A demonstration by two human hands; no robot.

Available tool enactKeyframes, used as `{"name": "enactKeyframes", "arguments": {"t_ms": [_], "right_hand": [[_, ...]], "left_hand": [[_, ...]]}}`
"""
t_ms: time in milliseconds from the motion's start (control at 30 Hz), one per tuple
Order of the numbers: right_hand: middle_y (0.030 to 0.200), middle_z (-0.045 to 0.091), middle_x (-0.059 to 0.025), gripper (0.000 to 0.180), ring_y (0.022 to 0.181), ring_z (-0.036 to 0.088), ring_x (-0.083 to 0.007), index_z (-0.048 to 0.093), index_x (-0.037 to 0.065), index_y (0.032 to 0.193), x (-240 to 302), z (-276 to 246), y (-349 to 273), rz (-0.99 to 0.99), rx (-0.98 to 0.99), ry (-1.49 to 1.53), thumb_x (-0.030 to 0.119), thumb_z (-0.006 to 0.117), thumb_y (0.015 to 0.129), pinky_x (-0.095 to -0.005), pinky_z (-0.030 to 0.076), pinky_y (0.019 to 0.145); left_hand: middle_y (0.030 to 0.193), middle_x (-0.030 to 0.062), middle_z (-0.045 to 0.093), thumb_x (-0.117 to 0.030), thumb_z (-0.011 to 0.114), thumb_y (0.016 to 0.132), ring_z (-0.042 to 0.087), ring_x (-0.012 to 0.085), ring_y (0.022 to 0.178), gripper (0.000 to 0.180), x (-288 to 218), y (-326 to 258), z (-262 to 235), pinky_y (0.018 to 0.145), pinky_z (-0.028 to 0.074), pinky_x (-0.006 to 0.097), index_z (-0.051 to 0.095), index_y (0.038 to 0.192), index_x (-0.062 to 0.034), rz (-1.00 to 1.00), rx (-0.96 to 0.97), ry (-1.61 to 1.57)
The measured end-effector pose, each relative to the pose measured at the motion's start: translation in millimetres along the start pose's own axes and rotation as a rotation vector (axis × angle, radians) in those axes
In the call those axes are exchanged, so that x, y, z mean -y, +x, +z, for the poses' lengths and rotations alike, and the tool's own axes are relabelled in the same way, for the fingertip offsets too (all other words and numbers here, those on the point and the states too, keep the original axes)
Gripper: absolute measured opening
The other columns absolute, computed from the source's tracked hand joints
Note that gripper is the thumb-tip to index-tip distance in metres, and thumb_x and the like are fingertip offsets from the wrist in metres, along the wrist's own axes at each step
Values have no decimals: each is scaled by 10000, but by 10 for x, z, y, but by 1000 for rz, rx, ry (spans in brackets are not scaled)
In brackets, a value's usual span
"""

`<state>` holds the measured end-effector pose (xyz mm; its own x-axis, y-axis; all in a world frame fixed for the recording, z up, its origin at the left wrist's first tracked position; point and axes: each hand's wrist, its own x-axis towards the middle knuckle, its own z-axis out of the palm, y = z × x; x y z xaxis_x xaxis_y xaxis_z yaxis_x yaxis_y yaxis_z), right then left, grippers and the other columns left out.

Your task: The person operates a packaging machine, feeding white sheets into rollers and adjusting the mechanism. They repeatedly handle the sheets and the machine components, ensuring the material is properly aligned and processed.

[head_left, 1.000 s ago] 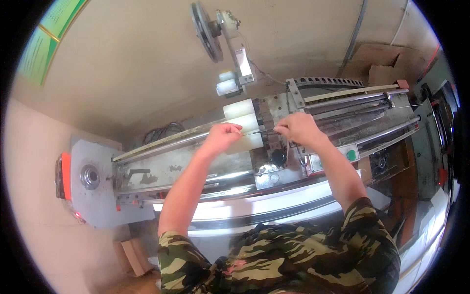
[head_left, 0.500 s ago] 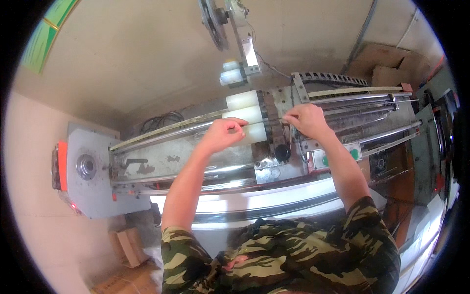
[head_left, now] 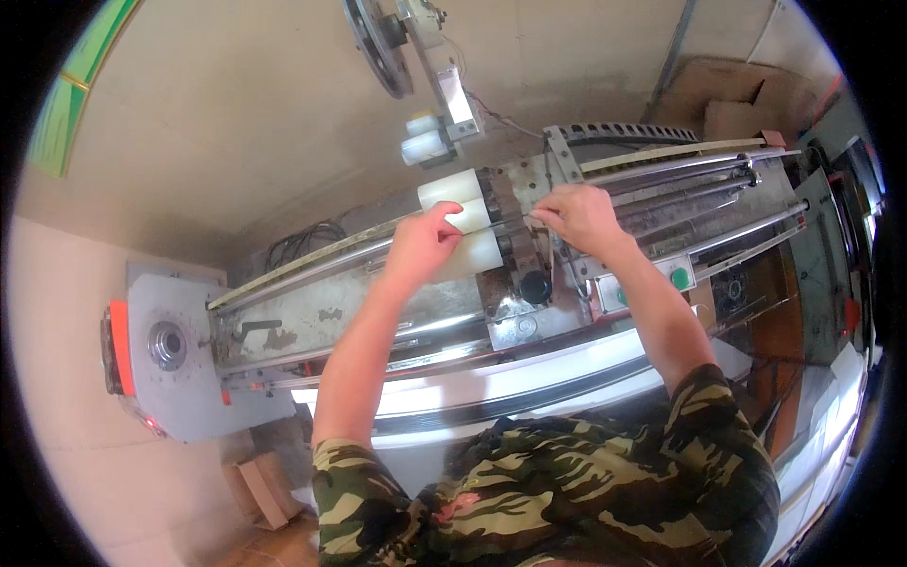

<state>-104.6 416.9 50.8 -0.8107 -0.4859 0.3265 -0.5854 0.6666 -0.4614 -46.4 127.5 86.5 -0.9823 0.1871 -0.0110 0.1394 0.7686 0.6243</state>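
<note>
A thin dark strand [head_left: 498, 226] runs between my two hands, above the white rollers. My left hand [head_left: 421, 242] has its fingers curled at the strand's left end, over the left side of the rollers. Next to the metal carriage plate, my right hand [head_left: 578, 215] pinches the other end between thumb and fingertips. Of the thick white rollers, the back one [head_left: 448, 187] and the front one [head_left: 477, 251] show best; my left hand partly covers the middle one. A black round knob [head_left: 536, 286] sits on the carriage just below the strand.
Long metal rails [head_left: 652, 181] cross the machine on both sides of the carriage. A grey end plate [head_left: 168, 345] stands at left. A pulley wheel [head_left: 376, 42] and small rollers [head_left: 423, 146] hang behind. A control box with green buttons [head_left: 679, 278] sits by my right forearm.
The machine sits slightly further left in view. My left hand's index finger has lifted and bent away from the thumb. My right hand keeps its pinch beside the carriage.
</note>
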Motion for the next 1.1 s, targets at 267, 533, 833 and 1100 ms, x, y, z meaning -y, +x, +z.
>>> {"name": "enactKeyframes", "arguments": {"t_ms": [267, 533, 833, 1100], "right_hand": [[914, 719, -89, 291, 887, 689, -296, 742, 113, 963, -21, -163, 88, 43, 69, -77, 388, 710, 874, -415, 535, 739], [854, 736, -143, 345, 873, 693, -366, 757, 98, 890, -484, -362, 435, 261, 571, 94, 420, 633, 900, -470, 525, 782], [906, 705, -106, 174, 900, 680, -349, 738, 120, 810, -468, -170, 228, 271, 220, 80, 270, 778, 731, -449, 528, 777], [931, 692, -108, 197, 929, 673, -338, 714, 130, 873, -377, 27, 80, 318, 209, -8, 233, 791, 723, -452, 530, 786]], "left_hand": [[802, 143, 719, -62, 673, 795, 693, 365, 762, 292, -42, 167, 129, 715, 555, 473, 640, 1083, -94, 138, -42, 565], [808, 126, 722, -12, 739, 712, 708, 338, 804, 271, 18, 303, 112, 726, 546, 440, 613, 948, -54, -64, -105, 146], [953, 127, 717, -128, 845, 682, 694, 308, 914, 406, -38, 287, -68, 804, 542, 409, 660, 1034, -45, -92, 79, 70], [1163, 144, 570, -211, 912, 599, 537, 342, 1114, 657, -148, -302, 404, 930, 465, 442, 587, 1141, -32, 160, -64, 461]]}}
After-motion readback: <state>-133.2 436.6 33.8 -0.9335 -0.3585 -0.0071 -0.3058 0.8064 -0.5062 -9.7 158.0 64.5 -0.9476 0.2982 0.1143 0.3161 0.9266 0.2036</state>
